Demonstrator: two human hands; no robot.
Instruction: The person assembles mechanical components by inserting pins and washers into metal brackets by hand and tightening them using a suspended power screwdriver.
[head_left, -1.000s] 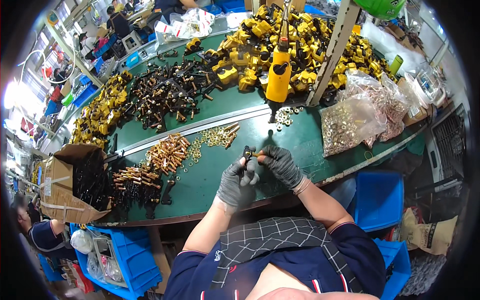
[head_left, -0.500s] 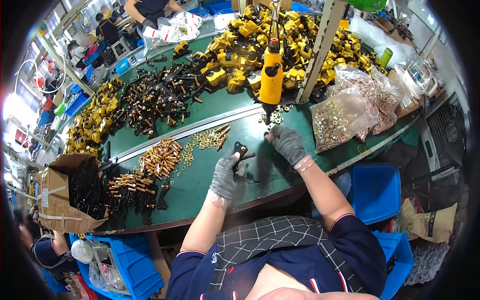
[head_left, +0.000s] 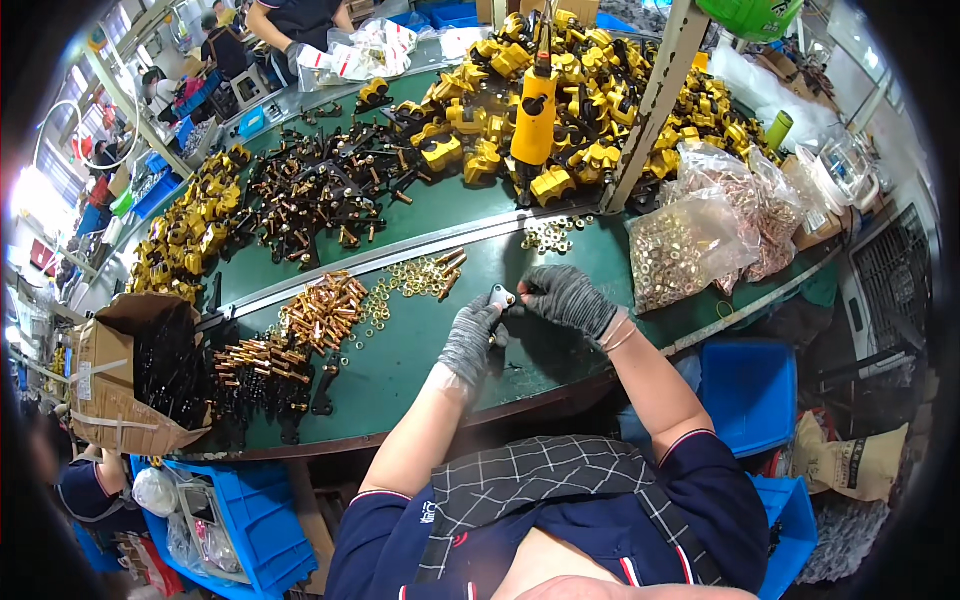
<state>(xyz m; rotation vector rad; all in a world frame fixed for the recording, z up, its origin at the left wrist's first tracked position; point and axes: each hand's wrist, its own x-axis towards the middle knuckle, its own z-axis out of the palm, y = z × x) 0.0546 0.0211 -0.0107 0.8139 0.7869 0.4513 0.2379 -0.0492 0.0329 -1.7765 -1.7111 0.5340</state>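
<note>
Your left hand [head_left: 468,338] pinches a small flat bracket [head_left: 499,295] over the table [head_left: 390,385], its face tipped up, perhaps so the brass-coloured fitting [head_left: 511,299] at its edge is easy to reach. Your right hand [head_left: 572,300] meets it from the other side, fingertips bunched close to that fitting; whether they pinch it or merely sit beside it, I cannot tell. Having both hands in front of your chest probably helps with steadiness and sight. Loose nuts [head_left: 547,236] lie just beyond your right hand, likely for a short reach, with copper-coloured bolts [head_left: 325,310] off to your left. Beyond the nuts hangs a yellow power driver [head_left: 534,115], seemingly suspended to save table space
</note>
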